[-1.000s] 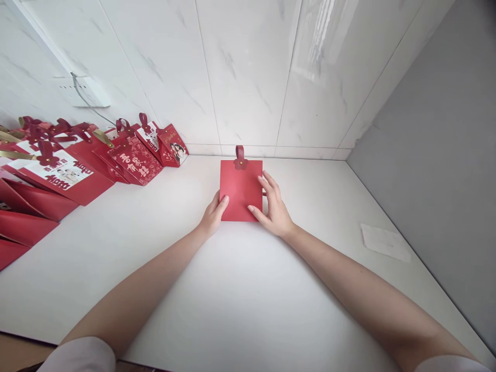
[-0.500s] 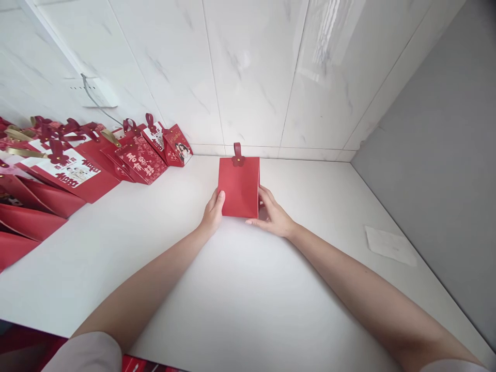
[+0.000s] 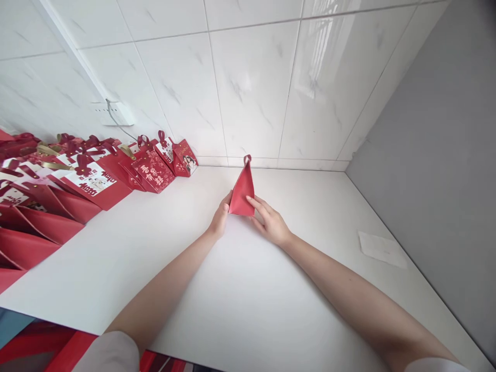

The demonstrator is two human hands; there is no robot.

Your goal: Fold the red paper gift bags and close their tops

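Bags [image 3: 153,173] sit left of the hands [image 3: 273,225], a white sheet [image 3: 382,249] right.

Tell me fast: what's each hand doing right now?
Left hand: holding the red gift box at its left side.
Right hand: partly open, a fingertip against the box's near face; whether it grips cannot be told.
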